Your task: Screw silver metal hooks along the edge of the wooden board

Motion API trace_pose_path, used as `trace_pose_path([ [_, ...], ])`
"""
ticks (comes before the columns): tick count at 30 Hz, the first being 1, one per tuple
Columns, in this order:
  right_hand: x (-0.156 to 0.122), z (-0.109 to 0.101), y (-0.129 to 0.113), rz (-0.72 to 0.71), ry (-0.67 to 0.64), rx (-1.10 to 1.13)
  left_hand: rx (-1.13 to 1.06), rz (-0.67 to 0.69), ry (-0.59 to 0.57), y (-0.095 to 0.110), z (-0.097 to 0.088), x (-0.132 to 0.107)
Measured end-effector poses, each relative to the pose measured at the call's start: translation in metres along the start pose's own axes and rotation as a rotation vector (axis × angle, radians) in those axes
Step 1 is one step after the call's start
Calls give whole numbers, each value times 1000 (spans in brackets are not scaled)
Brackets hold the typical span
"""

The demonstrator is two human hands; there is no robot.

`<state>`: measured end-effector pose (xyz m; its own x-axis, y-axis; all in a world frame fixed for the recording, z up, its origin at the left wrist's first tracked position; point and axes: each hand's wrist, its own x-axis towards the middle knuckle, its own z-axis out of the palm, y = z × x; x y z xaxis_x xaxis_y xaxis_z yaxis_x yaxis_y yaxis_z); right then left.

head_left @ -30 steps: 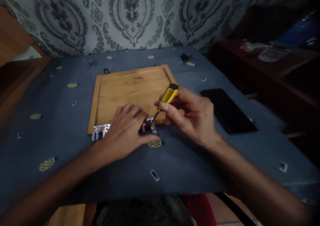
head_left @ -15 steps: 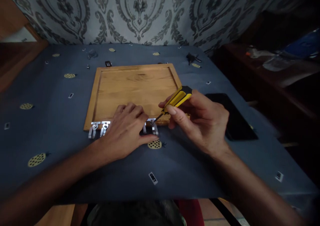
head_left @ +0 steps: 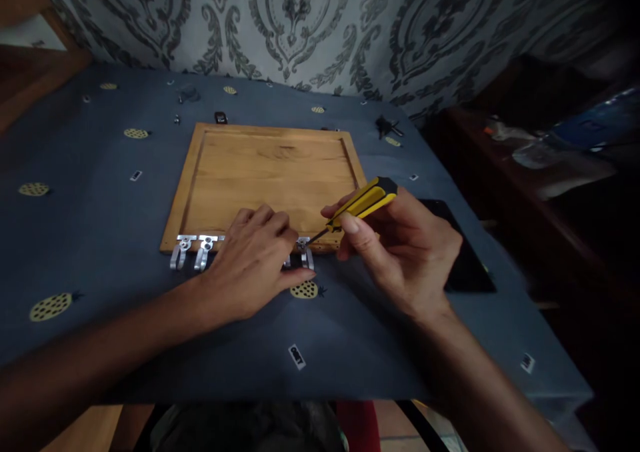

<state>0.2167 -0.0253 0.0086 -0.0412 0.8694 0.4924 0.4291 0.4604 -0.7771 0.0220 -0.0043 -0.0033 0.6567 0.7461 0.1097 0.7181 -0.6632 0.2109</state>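
Observation:
A yellow-and-black screwdriver (head_left: 364, 203) is pinched in my right hand (head_left: 407, 249), its shaft slanting down to the left. Its tip meets the right end of a silver hook rail (head_left: 207, 239), by one of the hooks. The rail lies along the near edge of a framed wooden board (head_left: 273, 172), with its hooks hanging over that edge. My left hand (head_left: 257, 255) is over the middle of the rail, fingers bent onto the board and thumb stretched along the front, holding rail and board. It hides the rail's middle part.
A blue patterned cloth (head_left: 95, 239) covers the table. Behind my right hand lies a flat black tablet-like object (head_left: 467, 265). Past the board are a small black item (head_left: 221, 117), a small metal piece (head_left: 177, 119) and a dark clip-like object (head_left: 387, 127). A patterned curtain (head_left: 295, 32) hangs behind.
The view has shifted and tilted slightly. The screwdriver's handle leans a little lower to the right, its tip still at the rail's right end. My left hand keeps its place.

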Motion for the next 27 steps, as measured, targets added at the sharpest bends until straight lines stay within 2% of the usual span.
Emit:
trace_pose_path([
  [6,0,1,-3,19,46,-6,6,24,45,-1,2,-1],
  [12,2,2,-7,-7,196,100,9,35,68,-3,3,-2],
  [27,-1,8,-4,-24,171,127,8,12,13,0,-1,1],
])
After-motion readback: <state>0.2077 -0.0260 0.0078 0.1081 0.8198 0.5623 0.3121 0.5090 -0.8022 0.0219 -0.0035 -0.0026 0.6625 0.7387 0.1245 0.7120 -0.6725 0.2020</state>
